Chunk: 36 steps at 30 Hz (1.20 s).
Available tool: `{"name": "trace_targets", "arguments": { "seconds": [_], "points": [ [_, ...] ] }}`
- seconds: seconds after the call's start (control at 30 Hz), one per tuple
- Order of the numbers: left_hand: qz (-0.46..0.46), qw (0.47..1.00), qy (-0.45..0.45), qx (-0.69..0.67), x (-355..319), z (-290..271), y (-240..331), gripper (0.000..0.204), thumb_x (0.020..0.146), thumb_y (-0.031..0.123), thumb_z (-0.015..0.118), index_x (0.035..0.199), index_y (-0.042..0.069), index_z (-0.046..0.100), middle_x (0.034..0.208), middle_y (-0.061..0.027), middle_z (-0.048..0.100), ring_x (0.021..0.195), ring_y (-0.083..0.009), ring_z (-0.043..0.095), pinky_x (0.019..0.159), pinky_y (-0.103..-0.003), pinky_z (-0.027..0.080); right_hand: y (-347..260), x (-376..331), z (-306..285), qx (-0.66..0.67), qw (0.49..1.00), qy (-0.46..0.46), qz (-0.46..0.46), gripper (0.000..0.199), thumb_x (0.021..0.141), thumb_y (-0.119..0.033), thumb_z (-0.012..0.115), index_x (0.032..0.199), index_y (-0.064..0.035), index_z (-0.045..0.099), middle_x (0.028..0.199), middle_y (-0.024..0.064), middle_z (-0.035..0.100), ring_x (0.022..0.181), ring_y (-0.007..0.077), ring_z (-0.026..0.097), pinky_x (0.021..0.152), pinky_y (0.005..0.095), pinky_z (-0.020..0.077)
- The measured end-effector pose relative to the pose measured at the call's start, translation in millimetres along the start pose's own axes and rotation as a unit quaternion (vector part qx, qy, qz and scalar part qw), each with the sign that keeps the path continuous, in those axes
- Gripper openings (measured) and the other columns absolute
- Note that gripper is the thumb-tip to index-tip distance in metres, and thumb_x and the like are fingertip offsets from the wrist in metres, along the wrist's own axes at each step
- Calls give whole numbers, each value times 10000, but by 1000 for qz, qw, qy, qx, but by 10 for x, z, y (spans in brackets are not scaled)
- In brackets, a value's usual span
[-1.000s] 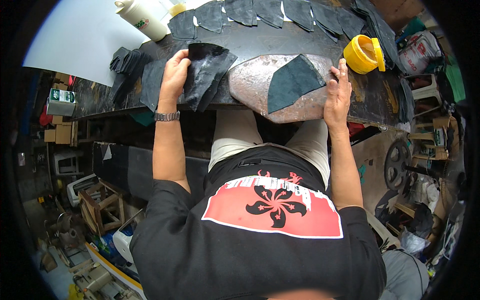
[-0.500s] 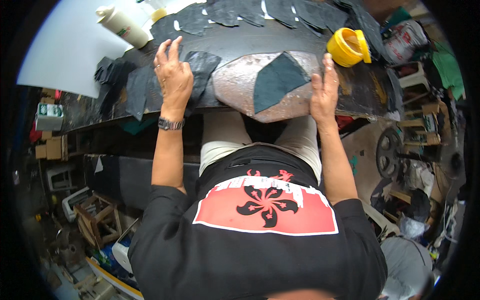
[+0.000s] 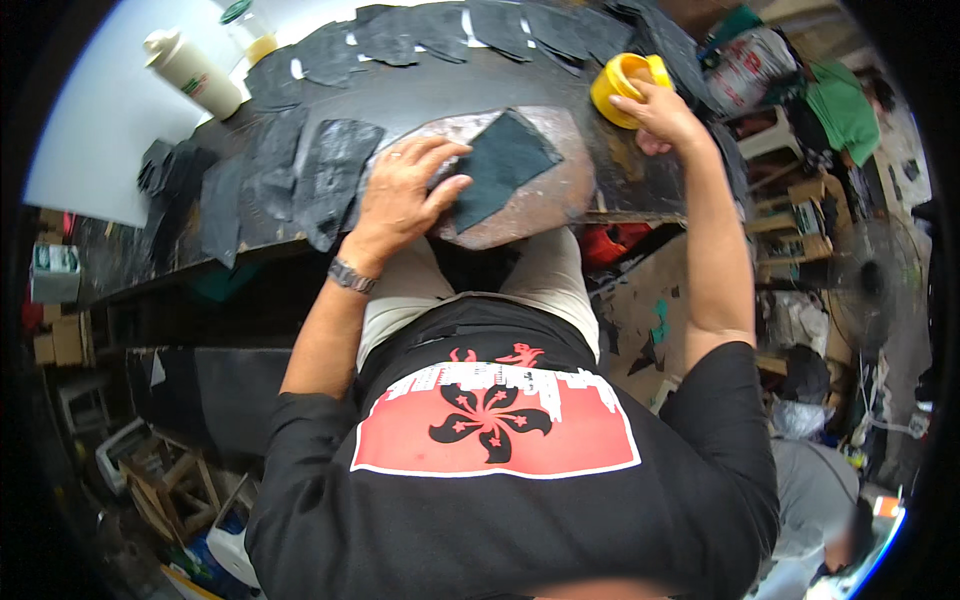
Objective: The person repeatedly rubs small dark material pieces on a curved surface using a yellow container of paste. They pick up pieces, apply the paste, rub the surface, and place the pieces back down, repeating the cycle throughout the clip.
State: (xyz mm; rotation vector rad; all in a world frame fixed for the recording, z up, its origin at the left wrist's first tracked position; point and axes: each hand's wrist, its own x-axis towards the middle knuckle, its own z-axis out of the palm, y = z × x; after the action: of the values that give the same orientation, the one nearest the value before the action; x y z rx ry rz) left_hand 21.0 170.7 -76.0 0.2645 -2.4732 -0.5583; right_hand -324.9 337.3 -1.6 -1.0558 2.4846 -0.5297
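My left hand [image 3: 405, 190] lies flat on the left side of a dark leather piece [image 3: 505, 165], pressing it onto a rounded grey stone slab [image 3: 545, 205] at the workbench's front edge. My right hand [image 3: 655, 110] reaches to the upper right into a yellow round tub [image 3: 615, 85] and its fingers are bent over the tub's rim; whether they hold anything I cannot tell. A stack of black leather pieces [image 3: 300, 175] lies just left of my left hand, hanging over the bench edge.
Several more black leather pieces [image 3: 470, 30] lie in a row along the back of the dark workbench [image 3: 400, 95]. A white squeeze bottle [image 3: 195, 70] and a capped jar [image 3: 250, 25] stand at the back left. Cluttered boxes and a stool sit on the floor.
My left hand has moved right from the leather stack onto the piece on the slab. My right hand has left the slab's edge and reached up to the yellow tub.
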Motion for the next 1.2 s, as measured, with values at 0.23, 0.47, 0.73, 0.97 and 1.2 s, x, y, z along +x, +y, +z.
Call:
{"name": "trace_targets", "arguments": {
  "seconds": [0.23,0.47,0.73,0.97,1.2],
  "points": [
    [-9,1000,11,8,-49,20,-10,317,966,390,640,1149,151,739,1219,-72,659,1203,-300,594,1037,-434,431,-74,441,-194,-165,963,-153,151,667,944,-679,572,1143,-47,643,611,160,670,468,238,674,400,337,544],
    [-6,999,35,10,-55,71,-14,298,936,383,682,1120,154,736,1206,-61,660,1184,-294,595,1037,-445,431,-83,-57,-12,3,1000,2,29,548,987,-508,622,1188,1,599,614,105,649,474,182,669,408,299,516],
    [-18,1000,14,5,-55,61,-7,274,897,273,700,1143,158,733,1226,-63,653,1207,-297,586,1034,-441,428,-122,-462,178,31,986,160,-21,483,967,-418,670,1287,-63,595,735,138,682,494,225,653,559,357,532],
    [-24,999,20,17,-64,61,9,278,876,278,732,1136,181,731,1247,-55,647,1233,-293,567,1051,-443,397,-133,-752,171,-228,960,138,-86,392,947,-445,658,1166,-122,688,903,210,732,865,344,718,807,473,541],
    [-36,999,10,27,-34,57,17,234,941,266,668,1137,166,748,1227,-43,664,1220,-262,588,1033,-435,409,-190,-1046,219,-138,948,180,-223,361,1006,-421,590,1161,-132,743,1086,167,680,1009,332,664,893,419,525]
  ]
}}
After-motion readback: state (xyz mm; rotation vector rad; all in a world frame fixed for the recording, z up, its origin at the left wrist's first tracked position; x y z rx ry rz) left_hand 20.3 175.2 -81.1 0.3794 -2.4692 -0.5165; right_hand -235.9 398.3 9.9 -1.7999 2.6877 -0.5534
